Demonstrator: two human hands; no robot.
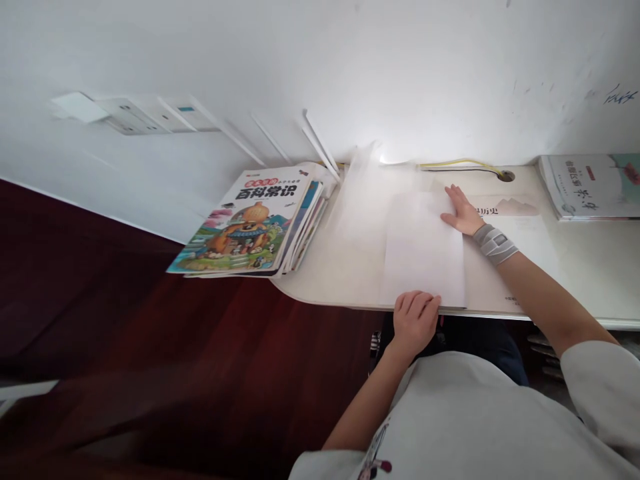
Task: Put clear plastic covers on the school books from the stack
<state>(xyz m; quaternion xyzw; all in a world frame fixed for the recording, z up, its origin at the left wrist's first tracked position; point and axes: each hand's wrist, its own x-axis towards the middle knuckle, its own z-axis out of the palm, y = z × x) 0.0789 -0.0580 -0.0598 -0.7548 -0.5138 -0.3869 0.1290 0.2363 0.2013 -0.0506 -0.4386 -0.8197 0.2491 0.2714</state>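
A book [425,247] with a blank white upper side lies at the near edge of the white desk. My left hand [416,317] has its fingers bent together over the book's near edge. Fingers spread, my right hand [463,212] rests at the far right edge of that white side, with a grey wrist wrap [495,243] below it. Partly under my right hand and forearm is a pale printed cover [510,205] with Chinese characters and a mountain drawing. I cannot tell whether it joins the book. A see-through plastic sheet [355,190] lies to the left.
A stack of picture books [250,223] overhangs the desk's left end. More books [593,187] lie at the far right. A yellow cable [460,162] runs along the wall to a hole in the desk [506,176]. Several white antennas [320,143] stand behind the stack.
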